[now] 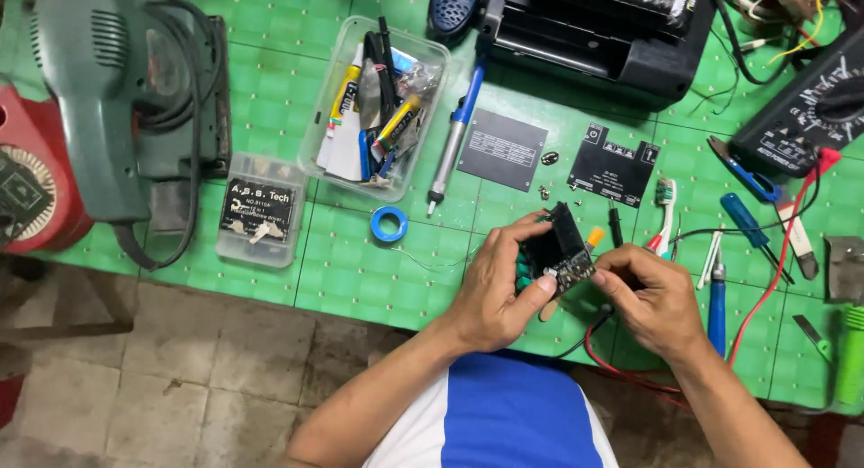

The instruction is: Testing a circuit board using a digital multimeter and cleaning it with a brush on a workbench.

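Note:
My left hand (498, 283) grips a small black electronic module (556, 246) with a circuit board edge, green terminal blocks and an orange part, held just above the green table's front edge. My right hand (650, 299) pinches the module's lower right corner from the other side. Both hands meet over the table near the middle. A black probe (616, 225) lies just behind the module.
A clear tub (376, 108) of glue tubes and pens, a blue-handled desoldering pump (453, 142), blue tape roll (390, 223), two black plates (501, 148), a toothbrush (662, 214), screwdrivers (745, 225), a multimeter (801, 117) with red lead, a black device (594, 31), a green power sander (117, 108) and a small parts box (259, 209).

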